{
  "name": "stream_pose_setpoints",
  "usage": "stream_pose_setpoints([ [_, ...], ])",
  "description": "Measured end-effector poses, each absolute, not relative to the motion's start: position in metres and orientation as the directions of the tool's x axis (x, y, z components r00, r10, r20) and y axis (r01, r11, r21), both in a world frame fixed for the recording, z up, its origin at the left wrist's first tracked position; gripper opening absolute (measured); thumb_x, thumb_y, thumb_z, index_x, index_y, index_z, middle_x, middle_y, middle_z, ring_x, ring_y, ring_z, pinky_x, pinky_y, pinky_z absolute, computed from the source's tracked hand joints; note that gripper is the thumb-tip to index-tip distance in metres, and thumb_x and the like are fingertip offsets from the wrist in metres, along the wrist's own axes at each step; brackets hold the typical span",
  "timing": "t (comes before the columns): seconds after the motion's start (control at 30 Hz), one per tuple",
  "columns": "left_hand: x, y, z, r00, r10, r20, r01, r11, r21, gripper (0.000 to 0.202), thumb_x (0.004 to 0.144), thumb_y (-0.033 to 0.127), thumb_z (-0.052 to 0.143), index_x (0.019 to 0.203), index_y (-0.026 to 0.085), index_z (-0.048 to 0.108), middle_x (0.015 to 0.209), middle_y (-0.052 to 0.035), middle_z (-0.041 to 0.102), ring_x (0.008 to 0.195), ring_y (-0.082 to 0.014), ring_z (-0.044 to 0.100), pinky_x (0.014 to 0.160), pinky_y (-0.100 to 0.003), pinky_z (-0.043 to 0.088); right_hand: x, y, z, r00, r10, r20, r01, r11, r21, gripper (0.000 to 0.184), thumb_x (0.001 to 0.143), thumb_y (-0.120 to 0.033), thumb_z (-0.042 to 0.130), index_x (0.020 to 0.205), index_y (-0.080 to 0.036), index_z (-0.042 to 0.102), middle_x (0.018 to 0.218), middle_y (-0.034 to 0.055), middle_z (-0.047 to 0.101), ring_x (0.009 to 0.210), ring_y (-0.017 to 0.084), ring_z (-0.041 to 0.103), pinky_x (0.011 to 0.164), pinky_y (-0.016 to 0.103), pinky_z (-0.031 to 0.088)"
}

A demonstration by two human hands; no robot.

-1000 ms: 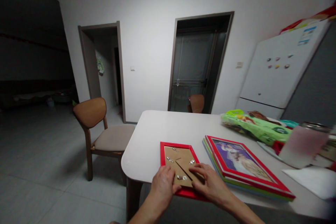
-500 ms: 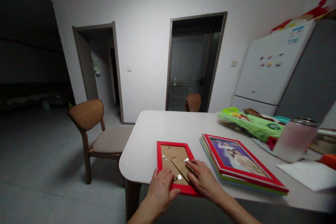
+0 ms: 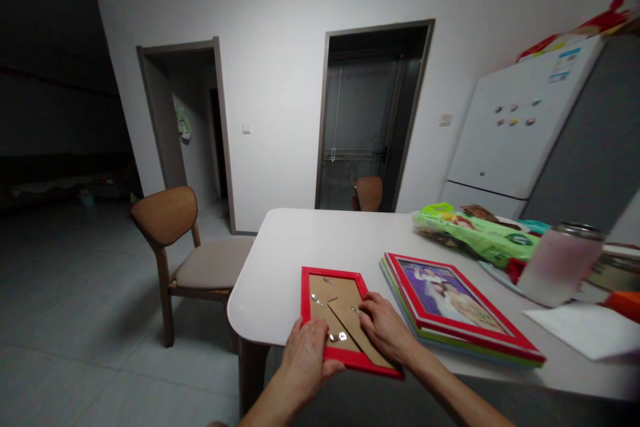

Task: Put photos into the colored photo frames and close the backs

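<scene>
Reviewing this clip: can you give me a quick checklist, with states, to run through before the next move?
1. Red frame back-up, backing board showing: ok.
2. Left hand on the frame's near left corner: ok.
3. Right hand at the right-side clip: ok.
4. That clip's position: cannot tell, fingers partly cover it.
5. Stacked frames apart from the one being handled: ok.
6. Frame fully supported by the table: not ok, its near edge appears to overhang.

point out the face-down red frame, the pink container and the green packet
Face-down red frame (image 3: 345,315): head view, on its brown back.
Pink container (image 3: 561,265): head view, on its side wall.
Green packet (image 3: 483,238): head view, on its printed wrapping.
</scene>
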State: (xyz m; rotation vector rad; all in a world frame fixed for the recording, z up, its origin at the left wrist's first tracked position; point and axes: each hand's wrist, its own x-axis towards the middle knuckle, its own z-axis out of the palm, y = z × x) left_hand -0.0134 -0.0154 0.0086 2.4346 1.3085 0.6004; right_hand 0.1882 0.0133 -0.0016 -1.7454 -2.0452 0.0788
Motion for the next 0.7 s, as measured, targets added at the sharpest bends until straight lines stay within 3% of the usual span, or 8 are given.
stream_pose_setpoints([
  [0.17, -0.014, -0.016, 0.007, 0.480, 0.848, 0.224, 0.712, -0.526, 0.464, 0.047, 0.060, 0.034, 0.068, 0.098, 0.017, 0.047, 0.097, -0.0050, 0.056, 0.091, -0.0213, 0.049, 0.087, -0.036, 0.033, 0.191, 0.008, 0.001, -0.150, 0.953, 0.262, 0.917, 0.233, -0.322, 0.032, 0.078, -0.024, 0.031, 0.078, -0.016, 0.062, 0.092, 0.0090, 0.053, 0.088, 0.017, 0.049, 0.082, 0.027, 0.034],
  [0.27, -0.015, -0.014, 0.002, 0.488, 0.835, 0.256, 0.688, -0.548, 0.476, 0.052, 0.059, 0.031, 0.068, 0.103, 0.017, 0.045, 0.100, -0.0062, 0.055, 0.093, -0.0218, 0.049, 0.087, -0.036, 0.034, 0.186, 0.000, 0.002, -0.147, 0.945, 0.293, 0.938, 0.228, -0.263, 0.029, 0.076, -0.025, 0.035, 0.087, -0.017, 0.061, 0.102, 0.0104, 0.052, 0.095, 0.021, 0.046, 0.084, 0.032, 0.033],
  [0.37, -0.016, -0.013, -0.004, 0.499, 0.818, 0.284, 0.663, -0.572, 0.483, 0.056, 0.058, 0.028, 0.069, 0.106, 0.016, 0.043, 0.103, -0.0075, 0.054, 0.095, -0.0225, 0.048, 0.089, -0.037, 0.033, 0.173, -0.013, 0.004, -0.232, 0.915, 0.330, 0.919, 0.317, -0.234, 0.029, 0.075, -0.026, 0.039, 0.097, -0.021, 0.058, 0.115, 0.0088, 0.047, 0.104, 0.023, 0.041, 0.087, 0.037, 0.031],
  [0.5, -0.017, -0.010, -0.009, 0.495, 0.812, 0.310, 0.642, -0.582, 0.499, 0.054, 0.059, 0.028, 0.068, 0.106, 0.017, 0.043, 0.101, -0.0071, 0.054, 0.094, -0.0228, 0.048, 0.085, -0.038, 0.036, 0.154, -0.030, 0.012, -0.407, 0.862, 0.303, 0.839, 0.484, -0.247, 0.030, 0.078, -0.027, 0.037, 0.102, -0.027, 0.056, 0.110, 0.0055, 0.050, 0.103, 0.020, 0.041, 0.089, 0.038, 0.030],
  [0.7, -0.020, -0.008, -0.006, 0.518, 0.795, 0.316, 0.619, -0.603, 0.504, 0.056, 0.060, 0.033, 0.068, 0.107, 0.018, 0.042, 0.100, -0.0056, 0.055, 0.090, -0.0208, 0.049, 0.083, -0.035, 0.037, 0.152, -0.038, 0.021, -0.499, 0.818, 0.287, 0.791, 0.565, -0.235, 0.026, 0.080, -0.030, 0.038, 0.091, -0.027, 0.061, 0.106, 0.0051, 0.050, 0.103, 0.019, 0.039, 0.093, 0.039, 0.027],
])
